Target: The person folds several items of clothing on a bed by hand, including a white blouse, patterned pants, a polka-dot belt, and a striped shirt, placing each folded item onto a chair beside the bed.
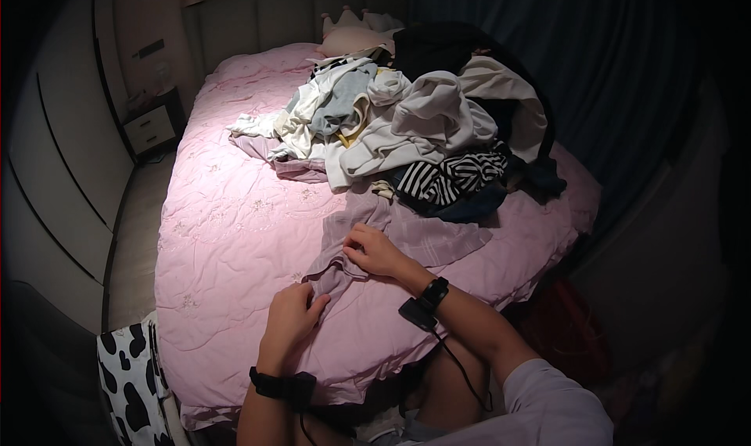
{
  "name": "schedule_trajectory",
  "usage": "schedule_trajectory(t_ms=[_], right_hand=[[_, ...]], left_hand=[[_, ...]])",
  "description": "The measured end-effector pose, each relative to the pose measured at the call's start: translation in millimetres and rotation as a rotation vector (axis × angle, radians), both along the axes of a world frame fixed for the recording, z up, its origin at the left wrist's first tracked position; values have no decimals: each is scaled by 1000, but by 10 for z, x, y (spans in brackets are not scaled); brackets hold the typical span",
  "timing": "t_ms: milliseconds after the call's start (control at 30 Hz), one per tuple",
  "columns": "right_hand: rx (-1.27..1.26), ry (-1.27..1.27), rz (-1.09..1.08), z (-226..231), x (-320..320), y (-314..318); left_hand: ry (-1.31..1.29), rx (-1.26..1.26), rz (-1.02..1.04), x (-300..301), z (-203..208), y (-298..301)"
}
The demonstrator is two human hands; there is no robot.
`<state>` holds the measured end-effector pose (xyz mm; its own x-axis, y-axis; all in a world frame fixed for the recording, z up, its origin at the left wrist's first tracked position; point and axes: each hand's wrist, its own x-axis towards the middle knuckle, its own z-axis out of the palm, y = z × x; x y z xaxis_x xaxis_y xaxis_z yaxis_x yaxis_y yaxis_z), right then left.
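Observation:
A thin mauve checked garment [442, 241] is spread on the pink quilt near the front of the bed, its kind not clear from its shape. My right hand [375, 252] is closed on a bunched fold near the garment's middle. Closer to me, my left hand [292, 318] grips the garment's lower left end, thumb toward the cloth; its fingertips are partly hidden. Between the two hands the fabric is gathered into creases. Just beyond lies a heap of clothes, with a pale grey sweatshirt [438, 113] and a black-and-white striped piece [446, 178] nearest the garment.
The pink quilt [211, 289] covers the bed, with a crown-shaped cushion [348, 35] by the headboard [266, 19]. A small nightstand [150, 127] and wardrobe doors [66, 133] stand left. Cow-patterned cloth [129, 383] hangs at the near left corner; a dark curtain [626, 86] is at right.

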<state>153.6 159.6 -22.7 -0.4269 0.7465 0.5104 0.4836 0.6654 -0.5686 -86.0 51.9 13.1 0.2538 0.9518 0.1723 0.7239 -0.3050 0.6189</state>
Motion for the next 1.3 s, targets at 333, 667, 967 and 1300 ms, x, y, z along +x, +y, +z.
schedule_trajectory(t_ms=[333,667,967,1300], right_hand=[[4,-21,-591,38,259,622],[94,169,-669,-124,344,651],[30,305,-668,7,288,524],[-480,403,682,877,-1137,-1572]], left_hand=[[6,-31,46,17,28,0],[0,-65,29,23,-28,51],[17,-49,29,38,-37,48],[-691,-5,62,124,-218,162]])
